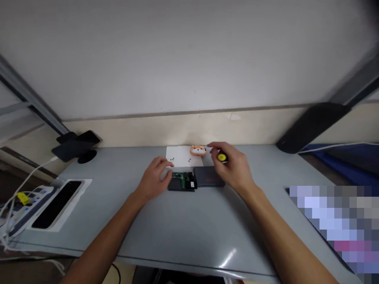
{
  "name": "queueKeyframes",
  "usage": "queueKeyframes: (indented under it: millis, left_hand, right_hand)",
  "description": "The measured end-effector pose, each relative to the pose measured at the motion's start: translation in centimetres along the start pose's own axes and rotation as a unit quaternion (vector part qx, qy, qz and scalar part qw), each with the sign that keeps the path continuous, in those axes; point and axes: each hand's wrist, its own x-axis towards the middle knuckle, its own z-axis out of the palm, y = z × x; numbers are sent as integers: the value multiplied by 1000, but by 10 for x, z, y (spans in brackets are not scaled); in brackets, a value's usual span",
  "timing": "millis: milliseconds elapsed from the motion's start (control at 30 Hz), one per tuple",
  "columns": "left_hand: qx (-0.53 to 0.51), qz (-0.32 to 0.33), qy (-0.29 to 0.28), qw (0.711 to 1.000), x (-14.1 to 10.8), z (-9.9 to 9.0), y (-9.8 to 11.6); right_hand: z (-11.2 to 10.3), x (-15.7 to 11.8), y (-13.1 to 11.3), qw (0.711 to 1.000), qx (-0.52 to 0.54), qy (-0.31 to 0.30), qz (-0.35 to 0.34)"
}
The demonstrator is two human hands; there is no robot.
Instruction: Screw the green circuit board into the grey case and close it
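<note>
My left hand (154, 179) is at the left end of an open device case, its thumb and fingers apart. Whether the fingertips touch the case is hard to tell. A green circuit board (183, 179) lies exposed in the dark tray (177, 187). To its right is the dark grey cover (209, 177) of the case. Above the cover's right end, my right hand (233, 165) is closed around a screwdriver with a yellow-and-black handle (222, 157). Its index finger reaches toward an orange animal-face item (198, 150). Several tiny dark screws (172, 159) lie on white paper (182, 154).
A phone (57, 205) lies on white paper at the left, beside a power strip (32, 205) with cables. Behind it stands another device on a stand (78, 146). A dark cylindrical object (314, 126) leans at the back right. A blurred-out panel (331, 221) lies at the right edge.
</note>
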Motion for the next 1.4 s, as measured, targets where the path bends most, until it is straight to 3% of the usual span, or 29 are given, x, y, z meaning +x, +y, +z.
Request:
queueKeyframes:
  millis: [133,233,400,500,767,867,1233,1400]
  left_hand:
    - [-26,37,-169,985,10,10,21]
    - [-17,40,-215,976,13,19,22]
    - [4,48,-201,978,4,23,11]
    - [-7,45,-196,980,2,21,10]
    - [-40,12,-216,975,3,23,14]
    - [-45,11,-212,976,3,24,13]
    - [-48,44,-203,977,0,23,12]
    - [-47,63,-207,975,0,24,12]
  right_hand:
    - [-6,11,8,965,83,238,73]
    - [-6,15,17,930,124,314,143]
    - [9,8,21,899,212,217,317]
    - [23,4,16,874,258,179,371]
    - [45,-3,5,905,235,76,347]
    - [48,-6,7,898,242,49,364]
    - [38,-3,27,886,222,39,406]
    - [36,-1,27,930,155,48,330]
